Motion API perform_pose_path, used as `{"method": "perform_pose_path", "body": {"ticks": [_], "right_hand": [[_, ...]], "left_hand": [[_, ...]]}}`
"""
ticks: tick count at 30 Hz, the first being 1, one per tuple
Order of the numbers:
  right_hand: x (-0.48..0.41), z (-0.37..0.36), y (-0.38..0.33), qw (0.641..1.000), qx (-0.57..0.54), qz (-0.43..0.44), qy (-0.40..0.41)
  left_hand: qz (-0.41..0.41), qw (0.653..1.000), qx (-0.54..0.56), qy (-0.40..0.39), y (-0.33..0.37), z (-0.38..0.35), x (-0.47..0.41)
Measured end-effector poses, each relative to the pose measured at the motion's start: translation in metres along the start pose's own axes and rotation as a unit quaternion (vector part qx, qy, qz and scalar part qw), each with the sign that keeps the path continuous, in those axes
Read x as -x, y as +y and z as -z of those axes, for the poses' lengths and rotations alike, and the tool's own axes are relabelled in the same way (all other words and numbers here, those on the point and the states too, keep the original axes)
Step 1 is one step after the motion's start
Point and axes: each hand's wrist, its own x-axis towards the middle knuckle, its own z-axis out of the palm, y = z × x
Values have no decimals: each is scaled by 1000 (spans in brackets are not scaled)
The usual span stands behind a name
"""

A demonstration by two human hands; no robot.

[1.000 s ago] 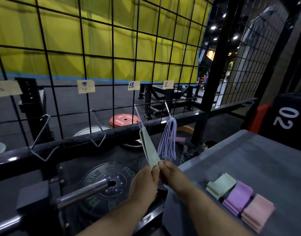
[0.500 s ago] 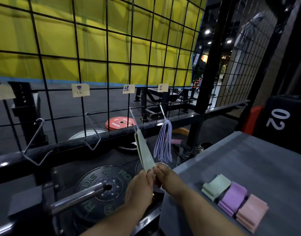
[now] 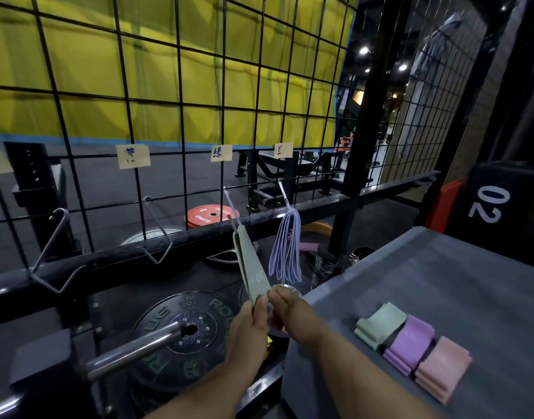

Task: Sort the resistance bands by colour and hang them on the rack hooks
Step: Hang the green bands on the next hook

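Note:
A green resistance band [image 3: 252,267] hangs from a wire hook [image 3: 231,207] on the black grid rack, under a paper label [image 3: 221,153]. My left hand [image 3: 250,331] and my right hand [image 3: 293,313] both pinch the band's lower end, pulling it taut. Several blue bands [image 3: 285,249] hang on the hook to the right. On the grey table [image 3: 441,267] lie three folded stacks: green bands [image 3: 380,323], purple bands [image 3: 409,343] and pink bands [image 3: 444,365].
Two bare wire hooks [image 3: 156,231] [image 3: 52,252] sit further left on the rack. Below the rack are a black weight plate [image 3: 181,328] on a steel barbell sleeve [image 3: 132,352] and a red plate [image 3: 211,216]. A black box marked 02 [image 3: 501,207] stands at the right.
The view shifted slightly and drew a little closer. Both hands stay pinched on the green band's lower end, which remains hung on its hook.

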Motion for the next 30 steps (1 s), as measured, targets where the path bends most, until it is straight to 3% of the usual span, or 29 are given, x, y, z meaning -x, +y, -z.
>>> {"method": "perform_pose_path", "body": {"ticks": [6, 10, 16, 20, 26, 30], "right_hand": [[1, 13, 19, 987, 150, -49, 34], [10, 36, 35, 977, 150, -101, 115], [32, 92, 70, 937, 226, -129, 235], [41, 125, 89, 889, 322, -173, 276], [42, 149, 102, 808, 462, -272, 243], [40, 155, 112, 792, 495, -301, 194]], "left_hand": [[4, 999, 42, -13, -4, -13, 3], [22, 997, -22, -65, -7, -37, -3], [11, 985, -33, -169, -4, -92, -8], [30, 970, -87, -225, -1, -122, -13], [46, 958, -107, -262, 5, -148, -15], [45, 946, -157, -279, 9, -154, -21]]}}
